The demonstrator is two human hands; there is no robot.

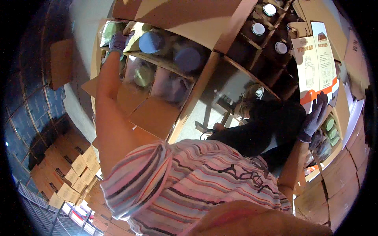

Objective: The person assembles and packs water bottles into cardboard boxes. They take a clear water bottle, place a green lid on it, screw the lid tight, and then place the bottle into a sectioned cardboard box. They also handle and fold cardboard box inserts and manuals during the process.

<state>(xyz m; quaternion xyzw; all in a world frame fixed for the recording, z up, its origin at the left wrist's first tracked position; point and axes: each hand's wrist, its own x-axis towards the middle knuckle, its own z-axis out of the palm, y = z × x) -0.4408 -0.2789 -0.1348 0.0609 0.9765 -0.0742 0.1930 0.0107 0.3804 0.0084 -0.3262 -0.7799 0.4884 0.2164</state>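
Note:
My left hand, in a purple-grey glove, reaches into an open cardboard carton at the upper left. Its fingers curl at the edge of a pale yellow-green piece, and what they grip is partly hidden. Beside it sit a blue round-topped item, a darker blue one and a green one under clear plastic. My right hand, also gloved, lies with fingers stretched along the lower end of flat white printed packaging showing a bottle drawing and an orange band.
A divided carton at the upper right holds several white-capped bottles. Green-topped items stand in a box below my right hand. Stacked brown cartons line the lower left, beside a metal rack. More cartons rise at right.

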